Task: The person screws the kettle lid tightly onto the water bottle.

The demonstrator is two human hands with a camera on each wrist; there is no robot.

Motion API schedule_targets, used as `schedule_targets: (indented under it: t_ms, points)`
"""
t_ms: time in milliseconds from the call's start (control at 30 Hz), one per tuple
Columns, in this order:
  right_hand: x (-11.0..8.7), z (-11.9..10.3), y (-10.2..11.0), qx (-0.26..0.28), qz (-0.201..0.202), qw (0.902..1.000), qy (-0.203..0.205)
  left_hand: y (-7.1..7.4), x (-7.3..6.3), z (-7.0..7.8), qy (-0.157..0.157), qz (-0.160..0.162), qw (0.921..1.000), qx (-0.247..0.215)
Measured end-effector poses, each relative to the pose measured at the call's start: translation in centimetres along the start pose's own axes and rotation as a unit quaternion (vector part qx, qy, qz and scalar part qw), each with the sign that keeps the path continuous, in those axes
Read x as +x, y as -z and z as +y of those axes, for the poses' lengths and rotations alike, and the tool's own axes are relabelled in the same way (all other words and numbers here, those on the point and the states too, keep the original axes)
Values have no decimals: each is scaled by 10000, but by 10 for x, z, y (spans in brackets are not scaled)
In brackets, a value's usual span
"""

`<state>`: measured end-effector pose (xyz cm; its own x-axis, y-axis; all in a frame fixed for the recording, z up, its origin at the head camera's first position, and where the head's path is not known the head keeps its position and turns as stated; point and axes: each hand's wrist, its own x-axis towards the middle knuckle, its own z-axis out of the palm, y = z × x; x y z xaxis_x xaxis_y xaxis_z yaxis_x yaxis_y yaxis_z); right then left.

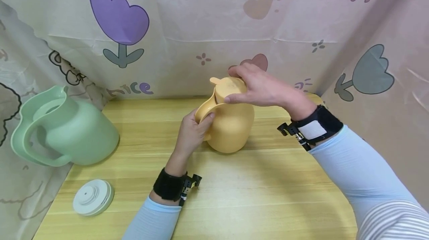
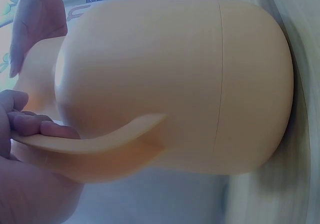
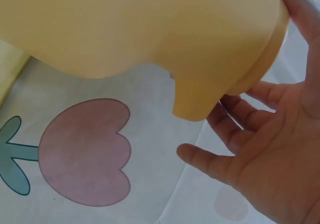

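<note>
A yellow jug (image 1: 231, 128) stands on the wooden table in the head view, its yellow lid (image 1: 229, 86) on top. My left hand (image 1: 192, 132) grips the jug's handle (image 2: 115, 139), fingers wrapped round it and thumb over the top. My right hand (image 1: 256, 85) holds the lid from the right, thumb at the near rim. In the right wrist view its other fingers (image 3: 245, 114) reach round the far side, by the spout, with the little finger standing apart. The lid's underside is hidden.
On the left of the table is a green jug (image 1: 83, 132) with a handle and an open-looking top. A round white stopper (image 1: 93, 197) lies in front of it. A printed cloth (image 1: 201, 16) hangs behind the wooden table (image 1: 268, 195) and at both sides.
</note>
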<state>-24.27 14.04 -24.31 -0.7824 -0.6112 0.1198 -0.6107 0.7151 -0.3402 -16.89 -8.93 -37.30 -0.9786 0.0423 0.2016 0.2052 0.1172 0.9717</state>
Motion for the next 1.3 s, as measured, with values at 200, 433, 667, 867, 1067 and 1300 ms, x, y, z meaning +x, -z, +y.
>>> schedule_targets:
  t_ms: [200,433,667,867,1067,1300]
  points:
    - [-1,1,-2,-85,56,9999,-111,0,0,-1,54,-3,10000,29]
    - [-3,1,0,22,2,10000,78,0,0,-1,45,-16,10000,23]
    - [-4,-1,1,197,-195,9995,154,0,0,-1,39,-39,10000,-65]
    - [-5,-1,-1,198,-209,9995,112,0,0,-1,69,-34,10000,-34]
    - [-4,0,-2,202,-173,9996,86,0,0,-1,71,-27,10000,-33]
    - [-4,1,-4,216,-82,9996,142,-1,0,0,71,15,10000,2]
